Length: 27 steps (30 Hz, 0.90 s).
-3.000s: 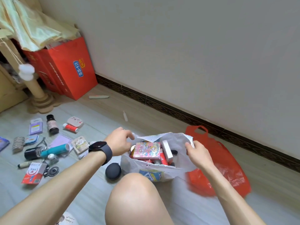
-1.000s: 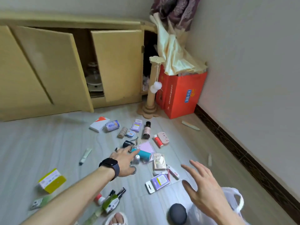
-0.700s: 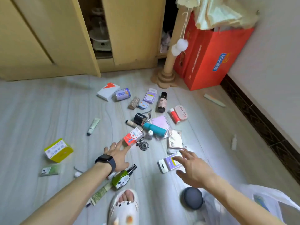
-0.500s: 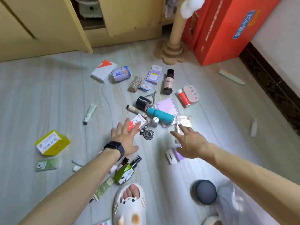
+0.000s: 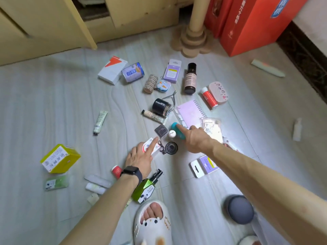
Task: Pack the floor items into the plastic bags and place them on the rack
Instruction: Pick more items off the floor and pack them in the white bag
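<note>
Overhead, a grey wood-grain floor (image 5: 44, 106) is seen, bounded at twelve o'clock by pale yellow cabinet doors (image 5: 44, 23) and at one o'clock by a red carton (image 5: 251, 27) set just beside a turned wooden post base (image 5: 192, 39). Two bare forearms are extended from six o'clock toward the scatter of small items at the centre.

The left hand (image 5: 139, 158) (a black smartwatch (image 5: 131, 171) is worn on its wrist) is laid with fingers spread over a small red-and-white box (image 5: 150, 145), the index finger stretched along its top; whether the box is lifted cannot be told. The right hand (image 5: 196, 140) is closed loosely over a teal cylinder (image 5: 177, 130), with the index finger lying along it; a firm grip cannot be confirmed.

At nine o'clock a yellow carton (image 5: 60, 159) is found, well apart from both hands. A green pump bottle (image 5: 146, 188) is placed just below the left wrist, near a white slipper (image 5: 153, 225) worn on a foot. A dark grey round case (image 5: 240, 211) is seen at five o'clock. A pink spiral notebook (image 5: 191, 112) lies just beyond the right hand, with a black jar (image 5: 161, 108) beside it and a brown dropper bottle (image 5: 190, 78) farther toward twelve. A white tube (image 5: 100, 122) is left alone at ten o'clock. Between the hands a small white ball (image 5: 172, 133) and a black round keyring charm (image 5: 170, 147) are found.
</note>
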Each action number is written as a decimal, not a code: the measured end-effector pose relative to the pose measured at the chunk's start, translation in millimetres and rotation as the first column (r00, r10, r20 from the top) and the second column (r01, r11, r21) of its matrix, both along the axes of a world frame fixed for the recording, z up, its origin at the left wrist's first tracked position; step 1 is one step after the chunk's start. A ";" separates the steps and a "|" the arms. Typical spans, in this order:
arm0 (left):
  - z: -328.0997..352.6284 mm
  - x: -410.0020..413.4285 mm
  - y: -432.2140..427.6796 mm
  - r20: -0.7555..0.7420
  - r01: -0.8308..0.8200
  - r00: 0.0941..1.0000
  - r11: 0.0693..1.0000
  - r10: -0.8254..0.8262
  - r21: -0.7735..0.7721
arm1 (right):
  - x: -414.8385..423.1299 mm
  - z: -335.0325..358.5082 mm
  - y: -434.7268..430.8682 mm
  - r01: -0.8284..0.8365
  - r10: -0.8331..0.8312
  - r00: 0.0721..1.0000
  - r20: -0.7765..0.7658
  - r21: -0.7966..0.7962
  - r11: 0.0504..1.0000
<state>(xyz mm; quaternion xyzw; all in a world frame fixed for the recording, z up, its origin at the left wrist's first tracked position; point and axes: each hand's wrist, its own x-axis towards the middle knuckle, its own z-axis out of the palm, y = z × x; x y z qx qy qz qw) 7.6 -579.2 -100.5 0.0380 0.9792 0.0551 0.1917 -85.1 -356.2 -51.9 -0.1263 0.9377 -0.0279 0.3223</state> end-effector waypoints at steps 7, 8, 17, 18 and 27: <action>80.4 8.9 3.4 0.149 -0.174 0.976 0.978 0.156 0.114 | 47.6 117.3 56.7 0.180 -0.182 0.983 0.011 -0.232 0.956; 99.5 7.5 9.5 0.124 -0.176 0.980 0.974 0.158 0.144 | 62.2 135.8 66.9 0.229 -0.242 0.970 -0.003 -0.305 0.924; 288.4 20.2 91.7 -0.184 0.215 0.970 0.911 -0.158 0.353 | 289.7 268.3 160.5 0.438 -0.823 0.472 0.315 -0.894 -0.092; 301.7 24.0 102.9 -0.210 0.271 0.956 0.895 -0.206 0.355 | 306.5 267.9 169.2 0.427 -0.842 0.411 0.349 -0.890 -0.160; 362.0 126.7 313.2 -0.225 0.708 0.687 0.566 -0.691 0.422 | 445.0 229.2 241.3 0.425 -0.929 -0.114 0.353 -0.827 -0.367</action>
